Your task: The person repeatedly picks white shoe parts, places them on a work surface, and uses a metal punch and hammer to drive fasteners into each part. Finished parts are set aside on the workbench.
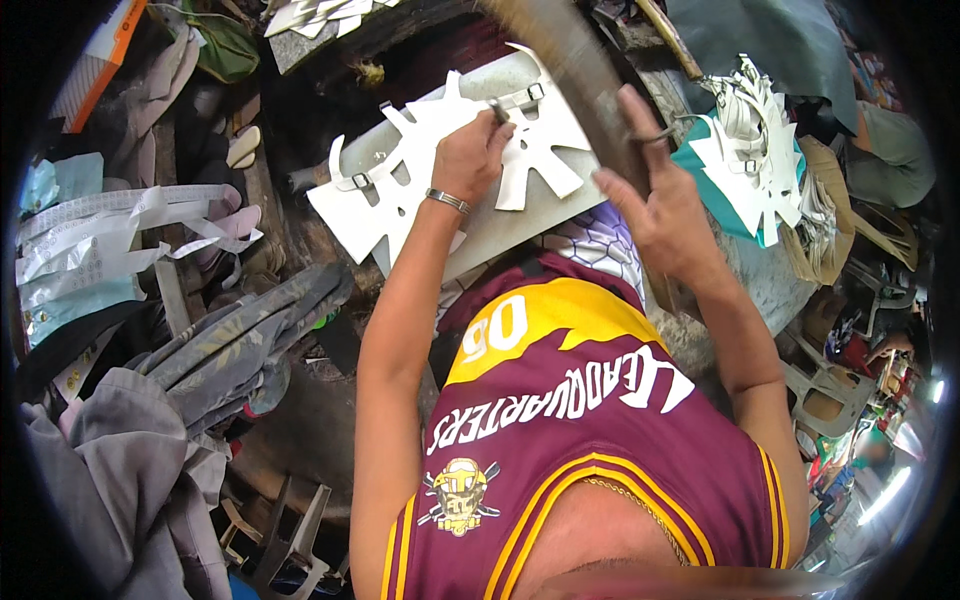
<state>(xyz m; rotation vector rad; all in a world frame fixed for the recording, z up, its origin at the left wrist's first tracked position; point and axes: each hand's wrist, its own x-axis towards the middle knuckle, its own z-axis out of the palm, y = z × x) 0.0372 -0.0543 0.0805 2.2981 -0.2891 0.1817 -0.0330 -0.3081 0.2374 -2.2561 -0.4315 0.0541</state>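
Note:
White cut-out sandal uppers with buckled straps lie on a grey slab (480, 262) over my lap. One white upper (365, 215) is on the left, another white upper (545, 150) on the right. My left hand (470, 158), a metal bracelet at its wrist, is closed round a small dark tool (499, 112) standing over the right upper. Its tip is hard to make out. My right hand (662, 215) is raised right of the slab, thumb and forefinger around a long brown wooden-looking stick (570, 50) smeared by motion. Its other fingers are hidden.
At the right a pile of white uppers (755, 165) rests on a teal sheet, beside an open cardboard box (825, 215). White pieces (325, 12) lie on a block at the top. Printed plastic strips (120, 230) and crumpled grey cloth (130, 430) crowd the left. Plastic chairs (835, 390) stand lower right.

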